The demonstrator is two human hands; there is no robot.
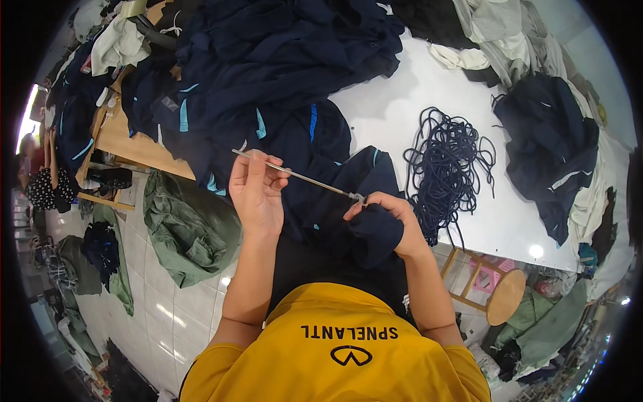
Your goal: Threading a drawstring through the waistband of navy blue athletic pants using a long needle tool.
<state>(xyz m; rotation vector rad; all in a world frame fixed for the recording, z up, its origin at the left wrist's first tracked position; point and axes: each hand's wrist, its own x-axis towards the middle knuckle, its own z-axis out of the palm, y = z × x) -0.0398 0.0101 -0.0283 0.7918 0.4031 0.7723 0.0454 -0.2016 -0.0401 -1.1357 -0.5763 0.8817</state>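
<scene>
A thin metal rod (305,177) slants across in front of me. My left hand (258,194) pinches it near its upper left end, between thumb and fingers. At the rod's lower right end is a small greyish piece (357,197), too small to make out. My right hand (396,218) is closed there, gripping a bunched part of a navy garment (375,234) beside the rod's tip. The garment hangs over the table's near edge and runs back under the rod. Light blue strips show on the navy cloth around it.
A heap of navy garments (288,47) covers the table's far left. Tangled navy cord (445,167) lies on the white tabletop (522,231), left of another navy garment (549,147). A wooden stool (506,297) stands below. Green cloth sacks (184,228) lie on the floor. Another person (50,181) is far left.
</scene>
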